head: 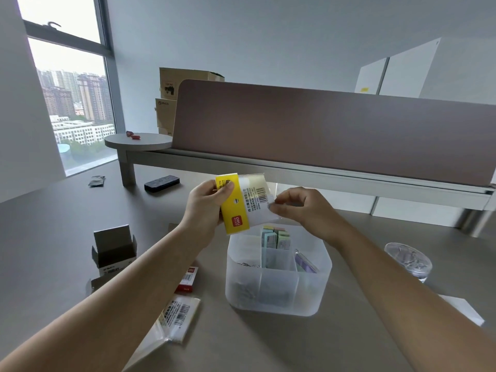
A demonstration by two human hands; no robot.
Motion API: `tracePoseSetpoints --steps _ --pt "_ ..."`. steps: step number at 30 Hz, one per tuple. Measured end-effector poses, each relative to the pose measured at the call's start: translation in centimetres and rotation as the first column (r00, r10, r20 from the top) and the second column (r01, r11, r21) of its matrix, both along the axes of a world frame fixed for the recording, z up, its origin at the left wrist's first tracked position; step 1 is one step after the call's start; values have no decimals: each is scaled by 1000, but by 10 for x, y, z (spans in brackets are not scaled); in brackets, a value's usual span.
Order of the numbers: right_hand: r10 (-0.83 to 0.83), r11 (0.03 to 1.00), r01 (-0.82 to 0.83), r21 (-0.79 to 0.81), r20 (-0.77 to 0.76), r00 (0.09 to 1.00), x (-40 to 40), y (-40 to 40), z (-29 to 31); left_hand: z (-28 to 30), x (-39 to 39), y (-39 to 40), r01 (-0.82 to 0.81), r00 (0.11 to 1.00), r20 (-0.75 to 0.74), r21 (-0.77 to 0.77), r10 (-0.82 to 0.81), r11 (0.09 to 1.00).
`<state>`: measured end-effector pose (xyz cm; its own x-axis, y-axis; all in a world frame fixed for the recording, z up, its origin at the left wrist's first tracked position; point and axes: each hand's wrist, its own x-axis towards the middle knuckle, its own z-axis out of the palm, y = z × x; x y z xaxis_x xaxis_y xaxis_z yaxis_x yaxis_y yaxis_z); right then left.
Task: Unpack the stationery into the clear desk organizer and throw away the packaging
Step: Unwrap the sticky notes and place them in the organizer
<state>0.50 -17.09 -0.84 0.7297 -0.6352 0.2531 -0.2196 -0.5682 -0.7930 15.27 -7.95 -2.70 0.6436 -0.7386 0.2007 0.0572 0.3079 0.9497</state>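
I'm gripping the sticky-note pack (pixel 243 201) in my left hand (pixel 206 208), long axis upright above the organizer (pixel 279 275); my right hand (pixel 298 208) is pinching its right-edge wrapper flap.

We see the left hand (pixel 208 204) gripping a yellow-banded sticky-note pack (pixel 243 201) above the clear organizer (pixel 277 275), while the right hand (pixel 300 208) pinches its plastic wrapper flap (pixel 271 202). Opened boxes (pixel 114 248) lie on the desk (pixel 53 237).
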Motion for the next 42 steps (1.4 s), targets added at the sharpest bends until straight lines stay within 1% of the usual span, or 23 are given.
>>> tracePoseSetpoints --steps 3,7,12,15,18,22,24,26,29,31,34,38,40,42 --pt "19 997 -18 69 -24 1000 0 1 3 0 -2 0 4 1000 -11 -15 -5 1000" --pt "21 990 -18 143 -17 1000 -1 1 3 -2 -1 0 6 1000 9 -5 -6 1000" --pt "-2 961 -17 274 72 997 2 -2 4 -1 3 0 -27 999 25 -8 27 1000" --pt "9 957 -30 287 74 997 3 -4 3 -1 4 1 -33 999 28 -9 33 999" --pt "-14 957 -32 287 155 988 4 -5 0 -2 5 0 -37 999 23 -12 38 999" --pt "-135 949 26 314 333 933 6 -8 2 -2 10 2 -64 998 14 2 64 998" --pt "-159 932 -3 361 417 895 4 -9 6 -4 14 3 -64 998 -14 15 65 998" --pt "-149 935 -19 354 442 885 -1 -11 9 -6 18 4 -72 997 -29 26 72 997" --pt "-124 971 31 237 385 914 -9 -16 11 -9 24 6 -88 995 -41 34 89 996" --pt "-113 979 46 196 346 931 -15 -18 12 -10 25 7 -98 993 -64 32 100 995" --pt "-29 980 -20 197 241 970 -22 -19 14 -11 25 8 -106 990 -87 28 108 994" --pt "98 975 -101 198 24 995 -22 -19 15 -11 23 8 -111 990 -84 17 112 994" --pt "121 975 -108 193 -57 991 -17 -20 15 -11 21 7 -109 991 -80 15 110 994" --pt "111 982 -91 165 -114 987 -12 -22 13 -11 20 7 -107 991 -81 12 108 994"
